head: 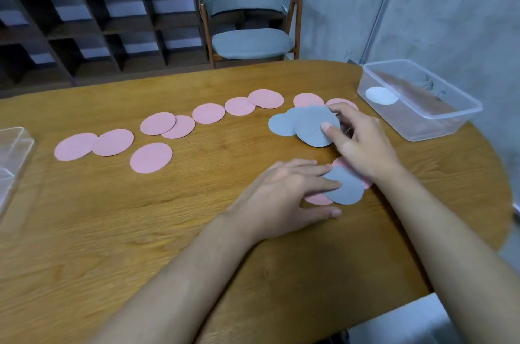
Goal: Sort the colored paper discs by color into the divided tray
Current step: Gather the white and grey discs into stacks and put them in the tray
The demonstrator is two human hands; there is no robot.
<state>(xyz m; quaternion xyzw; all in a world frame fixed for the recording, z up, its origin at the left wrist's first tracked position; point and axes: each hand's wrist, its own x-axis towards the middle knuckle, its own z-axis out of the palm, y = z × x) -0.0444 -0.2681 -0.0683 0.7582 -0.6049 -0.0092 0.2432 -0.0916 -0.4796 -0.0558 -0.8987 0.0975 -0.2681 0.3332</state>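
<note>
Two colours lie loose on the tabletop (pixel 168 231): pink discs (pixel 152 158) strung in an arc from the left to the upper centre, and grey ones gathered at centre right. Your right hand (pixel 363 143) holds the grey stack (pixel 309 124), thumb laid on its top face and fingers curled round its far edge. That looks like a way to keep the greys together as one bundle. Your left hand (pixel 281 191) lies flat with straight fingers, its fingertips pressing on a lone grey disc (pixel 347 189) at lower centre and grasping nothing. That disc overlaps pink ones beneath it, so pressing probably lets you slide it free without dragging them. It sits just below your right wrist, near the stack. At the upper right a clear tub (pixel 450 118), near your right hand and well apart from your left, holds one white disc (pixel 381 95). A clear tray (pixel 14 152) shows at the left edge; whether either is divided I cannot tell.
</note>
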